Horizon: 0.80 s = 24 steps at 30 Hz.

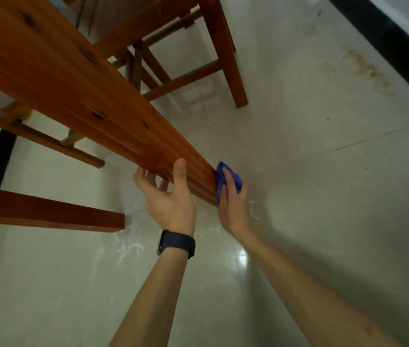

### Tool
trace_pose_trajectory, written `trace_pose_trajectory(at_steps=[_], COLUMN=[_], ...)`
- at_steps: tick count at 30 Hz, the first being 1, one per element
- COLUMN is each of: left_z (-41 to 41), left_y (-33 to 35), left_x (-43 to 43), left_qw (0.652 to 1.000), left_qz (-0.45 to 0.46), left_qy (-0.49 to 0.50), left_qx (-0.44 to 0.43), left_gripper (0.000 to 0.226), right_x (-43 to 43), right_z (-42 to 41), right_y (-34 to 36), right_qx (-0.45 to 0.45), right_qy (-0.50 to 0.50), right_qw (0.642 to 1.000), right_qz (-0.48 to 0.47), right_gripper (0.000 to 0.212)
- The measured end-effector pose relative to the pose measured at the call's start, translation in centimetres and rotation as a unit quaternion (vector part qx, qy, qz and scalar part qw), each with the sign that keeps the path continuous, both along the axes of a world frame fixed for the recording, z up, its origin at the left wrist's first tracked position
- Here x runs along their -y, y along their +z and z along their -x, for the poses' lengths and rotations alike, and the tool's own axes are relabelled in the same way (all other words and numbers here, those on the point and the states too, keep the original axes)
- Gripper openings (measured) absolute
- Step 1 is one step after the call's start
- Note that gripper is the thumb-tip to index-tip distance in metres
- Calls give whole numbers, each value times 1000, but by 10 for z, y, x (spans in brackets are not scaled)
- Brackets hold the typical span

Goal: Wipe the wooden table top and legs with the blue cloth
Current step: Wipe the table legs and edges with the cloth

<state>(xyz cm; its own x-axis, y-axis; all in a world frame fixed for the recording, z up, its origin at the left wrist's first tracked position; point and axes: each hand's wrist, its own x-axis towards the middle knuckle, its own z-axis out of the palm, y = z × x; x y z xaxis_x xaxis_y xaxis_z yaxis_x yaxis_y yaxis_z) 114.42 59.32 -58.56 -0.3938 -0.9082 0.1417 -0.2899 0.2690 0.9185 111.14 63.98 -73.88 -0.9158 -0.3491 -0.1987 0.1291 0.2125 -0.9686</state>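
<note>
Blue cloth (221, 172) down at the foot of the desk leg (123, 116), just right of centre frame, bunched up in the right hand (233, 209), which holds it pressed flat to the leg's right face. Left hand (171, 199), dark watch (177, 242) on the wrist, grips that same leg just beside it, thumb lying up the near face and fingers hooked round the back, bracing it. So we're on the legs, and right at the bottom end of this one, close to the pale tiled floor (323, 196). The desk top isn't in shot, so whether it's been wiped I can't say; the wood shows no clear wet sheen either way. By my reckoning this leg is near finished, with others possibly left. A wooden chair (226, 58) stands at upper centre, and white smears (128, 246) mark the floor below the left wrist.
</note>
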Motion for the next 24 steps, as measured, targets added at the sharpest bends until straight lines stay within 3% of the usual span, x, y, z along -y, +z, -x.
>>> trace_pose_trajectory(at_steps=[4, 7, 9, 11, 13, 15, 17, 21, 23, 24], left_z=[-5, -6, -7, -12, -20, -29, -38, -47, -46, -45], left_y=[3, 6, 9, 15, 23, 31, 35, 44, 48, 51], left_x=[7, 11, 12, 15, 21, 34, 46, 62, 68, 72], left_qw=[1000, 999, 998, 996, 992, 986, 976, 965, 967, 968], left_qz=[-6, -2, -7, -13, -24, -28, -43, -76, -88, -95], left_qy=[-18, -29, -48, -77, -110, -149, -192, -227, -218, -211], left_qx=[11, 24, 30, 36, 49, 73, 93, 104, 101, 99], left_gripper=[73, 67, 64, 53, 33, 25, 39, 63, 55, 49], right_x=[-14, -15, -6, 6, 15, 24, 32, 26, 22, 16], right_z=[-19, -13, -20, -26, -23, -18, -24, -39, -44, -48], right_y=[-26, -27, -28, -29, -13, 19, 37, 52, 67, 75], right_qx=[81, 198, 309, 420, 472, 473, 444, 395, 369, 319], right_qy=[39, 27, -11, -64, -129, -153, -133, -84, -114, -128], right_qw=[985, 971, 949, 902, 851, 820, 817, 837, 851, 880], right_qz=[-150, -134, -64, 70, 190, 284, 344, 368, 355, 329], right_gripper=[52, 44, 34, 19, 38, 40, 30, 14, 27, 34])
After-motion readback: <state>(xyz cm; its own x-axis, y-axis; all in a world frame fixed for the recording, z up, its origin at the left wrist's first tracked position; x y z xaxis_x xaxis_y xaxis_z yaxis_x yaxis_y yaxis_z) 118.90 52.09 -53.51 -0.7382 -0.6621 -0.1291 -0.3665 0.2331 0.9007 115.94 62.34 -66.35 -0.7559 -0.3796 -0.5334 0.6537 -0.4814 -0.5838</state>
